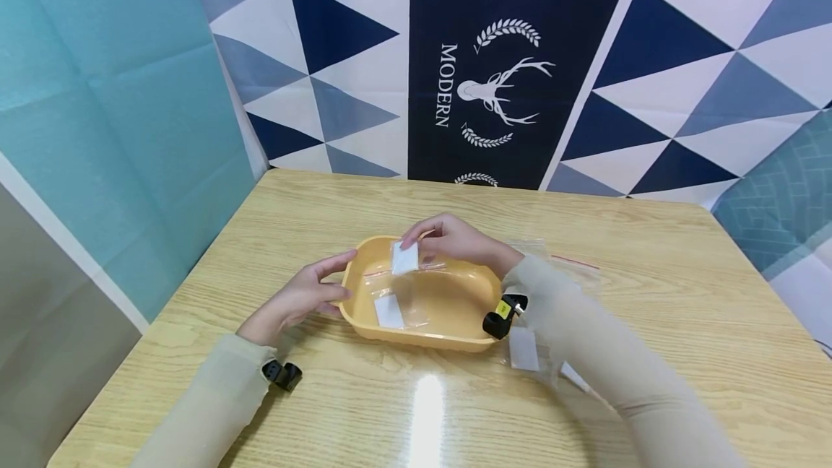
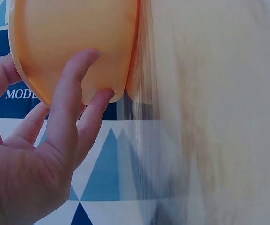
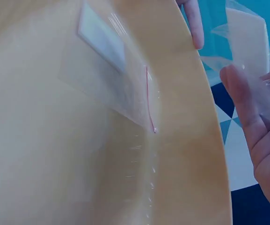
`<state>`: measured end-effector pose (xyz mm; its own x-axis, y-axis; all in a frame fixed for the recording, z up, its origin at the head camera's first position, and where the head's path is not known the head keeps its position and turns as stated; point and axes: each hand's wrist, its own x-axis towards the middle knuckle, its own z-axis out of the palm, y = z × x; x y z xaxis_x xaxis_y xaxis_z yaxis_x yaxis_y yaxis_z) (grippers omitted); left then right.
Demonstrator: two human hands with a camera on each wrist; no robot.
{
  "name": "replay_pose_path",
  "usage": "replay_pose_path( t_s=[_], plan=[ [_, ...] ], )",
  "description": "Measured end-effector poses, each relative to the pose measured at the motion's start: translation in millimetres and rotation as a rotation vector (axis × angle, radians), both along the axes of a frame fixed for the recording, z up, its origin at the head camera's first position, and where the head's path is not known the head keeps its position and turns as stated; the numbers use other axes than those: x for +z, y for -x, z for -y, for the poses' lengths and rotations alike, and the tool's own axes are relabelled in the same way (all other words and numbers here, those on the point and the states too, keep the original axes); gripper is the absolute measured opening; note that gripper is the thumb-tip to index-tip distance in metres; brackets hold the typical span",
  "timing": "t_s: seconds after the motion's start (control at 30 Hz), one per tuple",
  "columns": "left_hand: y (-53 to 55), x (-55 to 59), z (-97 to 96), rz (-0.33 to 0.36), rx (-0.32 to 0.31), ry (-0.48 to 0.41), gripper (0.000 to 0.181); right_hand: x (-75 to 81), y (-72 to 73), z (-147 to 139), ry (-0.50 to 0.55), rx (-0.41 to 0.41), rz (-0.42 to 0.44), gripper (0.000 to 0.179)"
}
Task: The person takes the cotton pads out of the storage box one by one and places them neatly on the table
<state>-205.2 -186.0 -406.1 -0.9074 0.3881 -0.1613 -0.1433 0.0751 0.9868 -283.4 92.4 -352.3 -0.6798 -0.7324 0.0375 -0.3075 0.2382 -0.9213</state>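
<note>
A small clear zip bag with a white rectangular piece [image 1: 404,257] is pinched between thumb and fingers of my right hand [image 1: 448,237], above the left part of a yellow plastic tray [image 1: 468,287]. In the right wrist view this bag [image 3: 249,40] is crumpled near the fingertips. My left hand [image 1: 305,291] holds the tray's left end, its fingers against the outer wall [image 2: 104,42] and the thumb by the rim. Inside the tray lies another zip bag with a white piece [image 1: 388,310], its red seal line showing in the right wrist view.
More zip bags lie right of the tray on the wooden table [image 1: 338,410]: one with a white piece [image 1: 523,349], another white piece [image 1: 575,376] partly under the right sleeve, and a red-sealed bag [image 1: 577,263] behind that forearm. A patterned cloth [image 1: 351,92] hangs behind the table.
</note>
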Motion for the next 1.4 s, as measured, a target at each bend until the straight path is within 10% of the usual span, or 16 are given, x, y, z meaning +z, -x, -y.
replay_pose_path(
  t_s=[0.8, 1.4],
  plan=[
    [-3.7, 4.6, -1.6, -0.005, 0.012, 0.016, 0.075, 12.8, -27.6, -46, 0.038, -0.236, 0.067, 0.028],
    [-4.4, 2.9, -1.6, -0.014, 0.000, -0.001, 0.074, 5.1, -55.7, -135, 0.008, -0.476, 0.049, 0.027]
  ],
)
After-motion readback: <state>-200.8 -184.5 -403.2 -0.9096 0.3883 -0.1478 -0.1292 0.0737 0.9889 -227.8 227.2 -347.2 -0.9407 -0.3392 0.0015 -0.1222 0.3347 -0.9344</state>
